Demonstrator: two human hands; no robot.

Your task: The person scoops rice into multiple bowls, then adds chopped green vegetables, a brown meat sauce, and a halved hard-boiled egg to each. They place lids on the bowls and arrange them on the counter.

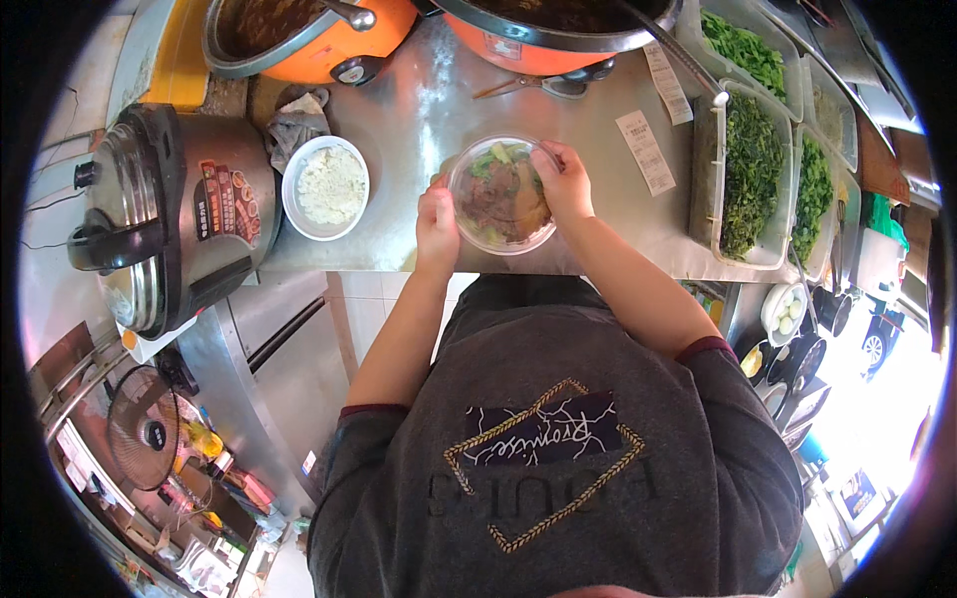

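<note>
A round clear plastic bowl [501, 195] with a clear lid stands on the steel counter [419, 130] in front of me. It holds dark meat slices, broth and some green leaves. My left hand [437, 221] presses on the bowl's left rim. My right hand [564, 181] grips its upper right rim with the fingers curled over the lid's edge. Both forearms come up from my grey sweater at the bottom of the view.
A white bowl of minced garlic [326, 186] sits left of the bowl, beside a silver pressure cooker [169, 214]. Two orange pots [299, 35] stand at the back, with a ladle [670, 45] in one. Tubs of chopped greens [750, 174] line the right; paper slips [645, 149] lie between.
</note>
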